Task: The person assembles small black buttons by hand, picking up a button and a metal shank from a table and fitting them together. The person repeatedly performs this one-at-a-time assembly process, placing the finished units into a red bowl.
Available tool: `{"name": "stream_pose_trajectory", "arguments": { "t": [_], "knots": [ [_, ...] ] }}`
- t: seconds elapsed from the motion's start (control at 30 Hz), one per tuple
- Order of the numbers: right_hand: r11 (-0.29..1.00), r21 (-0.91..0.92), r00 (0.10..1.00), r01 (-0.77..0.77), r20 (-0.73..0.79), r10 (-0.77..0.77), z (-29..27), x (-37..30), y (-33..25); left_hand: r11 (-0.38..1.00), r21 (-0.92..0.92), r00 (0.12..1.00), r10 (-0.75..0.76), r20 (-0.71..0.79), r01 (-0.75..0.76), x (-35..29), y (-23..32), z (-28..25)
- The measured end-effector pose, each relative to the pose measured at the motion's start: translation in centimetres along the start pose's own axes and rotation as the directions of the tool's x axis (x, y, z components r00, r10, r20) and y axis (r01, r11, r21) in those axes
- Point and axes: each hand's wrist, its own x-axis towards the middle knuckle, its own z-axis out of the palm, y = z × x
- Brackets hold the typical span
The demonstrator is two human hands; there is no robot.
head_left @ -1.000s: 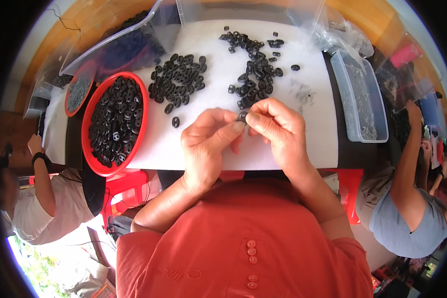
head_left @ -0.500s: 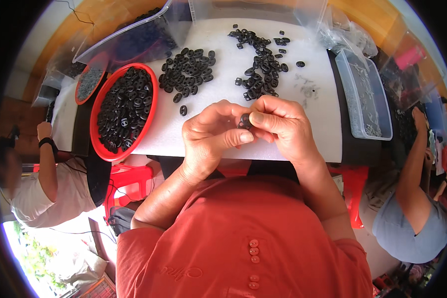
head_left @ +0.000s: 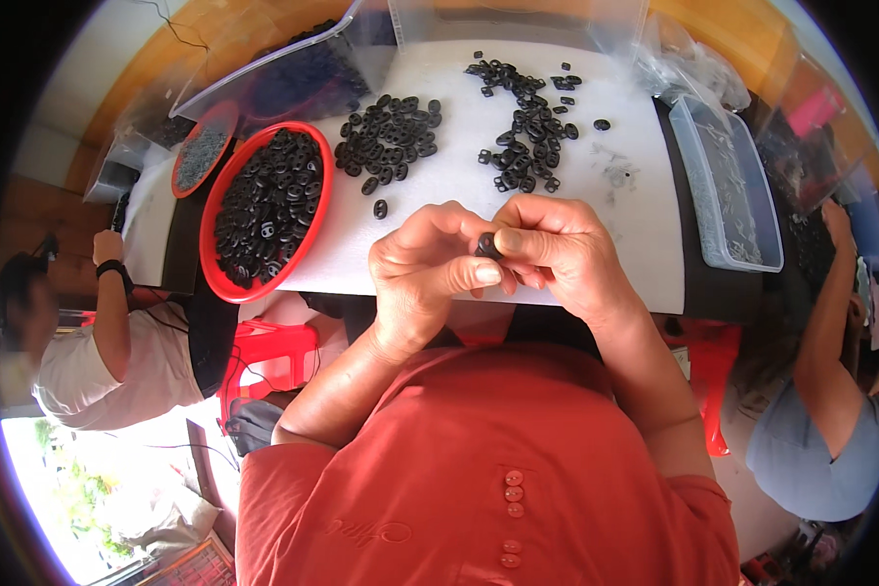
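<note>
Both hands met over the near edge of the white desk (head_left: 645, 244), pinching one small black piece (head_left: 486, 245) between them. Left hand (head_left: 430, 264) fingers closed on it, thumb pressing from below; right hand (head_left: 557, 249) fingers curled shut around its other side, possibly fitting something in. Best done with a steady pinch, piece held level. Loose black pieces (head_left: 391, 137) and a red bowl (head_left: 227, 288) lay beyond.

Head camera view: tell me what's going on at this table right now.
A person in a red shirt holds one small black plastic piece pinched between the left hand and right hand, just above the white tabletop. Two loose piles of the same black pieces lie further back. A red bowl full of them sits to the left, and a clear bin of small pale parts to the right. Other people sit at either side.
</note>
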Motion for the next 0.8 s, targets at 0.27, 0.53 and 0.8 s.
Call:
{"name": "stream_pose_trajectory", "arguments": {
  "t": [0.27,0.53,0.8],
  "knots": [
    [0.977,0.200,0.997,-0.069,-0.005,0.071,1.6,-0.1,0.9,0.992,-0.085,0.995,0.096,-0.025,-0.098,-0.5,-1.4,-0.5],
    [0.997,-0.069,0.987,0.037,-0.156,-0.047,3.1,-0.6,1.0,0.967,0.244,0.989,0.098,-0.107,-0.069,-0.5,1.6,-2.2],
    [0.879,-0.325,0.676,0.349,-0.562,-0.476,-6.4,-6.7,-0.8,0.425,0.903,0.927,0.315,-0.204,0.054,4.5,12.8,-12.2]
  ]
}}
